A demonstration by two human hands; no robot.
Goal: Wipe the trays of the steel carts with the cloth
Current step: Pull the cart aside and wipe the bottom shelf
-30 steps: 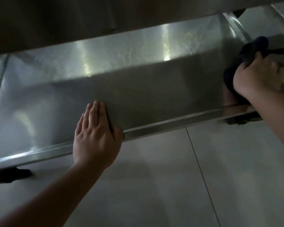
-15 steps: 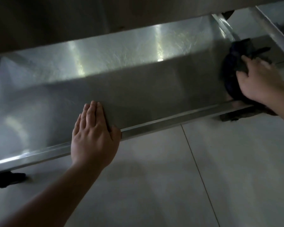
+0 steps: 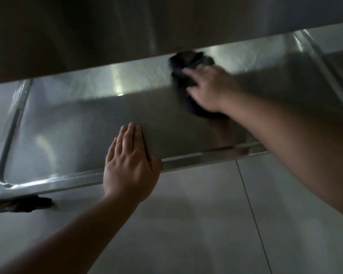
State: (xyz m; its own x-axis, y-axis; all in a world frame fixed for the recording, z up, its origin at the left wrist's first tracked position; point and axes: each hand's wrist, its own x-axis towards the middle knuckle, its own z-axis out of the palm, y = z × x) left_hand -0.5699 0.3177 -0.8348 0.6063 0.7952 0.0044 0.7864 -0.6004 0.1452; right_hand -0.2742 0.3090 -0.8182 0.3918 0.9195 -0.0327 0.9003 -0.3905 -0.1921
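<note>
The lower steel tray (image 3: 71,131) of the cart stretches across the view, under the dark underside of the shelf above. My left hand (image 3: 130,163) lies flat on the tray's near rim, fingers straight and together. My right hand (image 3: 210,88) presses a dark cloth (image 3: 188,62) onto the tray near its far edge, right of the middle. The fingers lie over the cloth; their grip is blurred. Part of the cloth is hidden under the hand.
The upper shelf's underside (image 3: 107,32) hangs low over the tray. A cart upright (image 3: 325,64) rises at the right end. A black caster (image 3: 22,204) sits under the left corner. Grey floor tiles (image 3: 196,224) fill the foreground.
My right hand has swept the cloth from the tray's right end leftward and toward the far edge. My left hand has stayed on the near rim.
</note>
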